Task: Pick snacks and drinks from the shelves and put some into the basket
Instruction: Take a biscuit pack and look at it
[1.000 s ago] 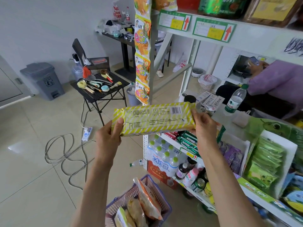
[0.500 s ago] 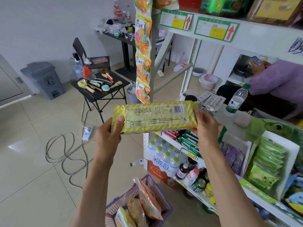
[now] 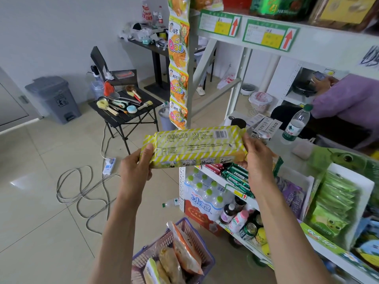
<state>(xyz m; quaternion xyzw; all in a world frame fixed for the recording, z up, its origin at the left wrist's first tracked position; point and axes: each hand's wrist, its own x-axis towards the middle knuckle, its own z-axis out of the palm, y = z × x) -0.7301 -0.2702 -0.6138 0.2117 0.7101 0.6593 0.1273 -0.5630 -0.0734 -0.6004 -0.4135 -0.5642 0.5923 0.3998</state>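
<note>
1. Both hands, left (image 3: 135,171) and right (image 3: 258,160), grasp the yellow pack (image 3: 194,147) by its ends, held high before the shelves (image 3: 231,21).
2. Seemingly reading its label; next, lower it into the basket (image 3: 205,257) below.

- A long yellow-striped snack pack (image 3: 194,147) is held level in mid-air, its printed back with the barcode facing the camera.
- The left hand (image 3: 136,169) grips its left end; the right hand (image 3: 258,158) grips its right end.
- Near, below the arms, a purple basket (image 3: 205,249) on the floor holds several snack bags, one orange bag (image 3: 185,251) standing tilted.
- To the right, white shelves (image 3: 264,41) carry green packets, bottles and cans.
- Far left stand a grey bin (image 3: 54,99) and a black folding table (image 3: 125,114) with utensils.
</note>
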